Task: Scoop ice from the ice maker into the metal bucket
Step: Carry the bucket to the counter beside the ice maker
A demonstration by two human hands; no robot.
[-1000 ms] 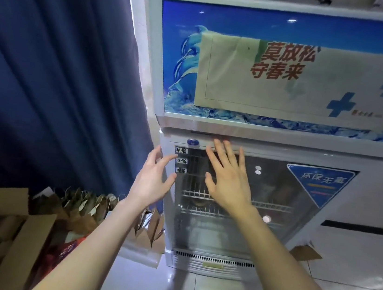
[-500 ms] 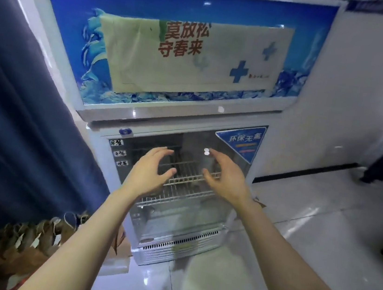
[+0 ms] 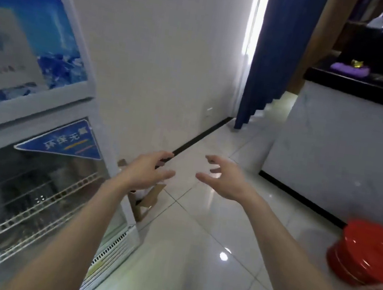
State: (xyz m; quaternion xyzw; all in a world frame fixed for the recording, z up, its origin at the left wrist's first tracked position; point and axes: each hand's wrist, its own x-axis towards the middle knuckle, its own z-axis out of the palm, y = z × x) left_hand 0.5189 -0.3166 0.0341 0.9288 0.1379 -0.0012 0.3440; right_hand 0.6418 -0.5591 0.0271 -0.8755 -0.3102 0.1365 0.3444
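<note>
We are recording the left hand (image 3: 144, 174) and the right hand (image 3: 223, 180) reaching forward side by side over the floor (image 3: 195, 255), apart from each other. The fingers of both are loosely spread and slightly curved, holding nothing and touching nothing.

We are finding no ice maker, bucket or scoop in view, so we are not placing any of them. A cooler (image 3: 35, 173) is standing at the left, with wire shelves showing behind its glass; we are not taking it for the ice maker. A counter (image 3: 332, 139) is standing at the right, with blurred red round things (image 3: 366, 255) low beside it.

We are judging the task as not begun. No ice is being moved, and locating the ice maker, taking up bucket and scoop, and all the scooping are remaining.
</note>
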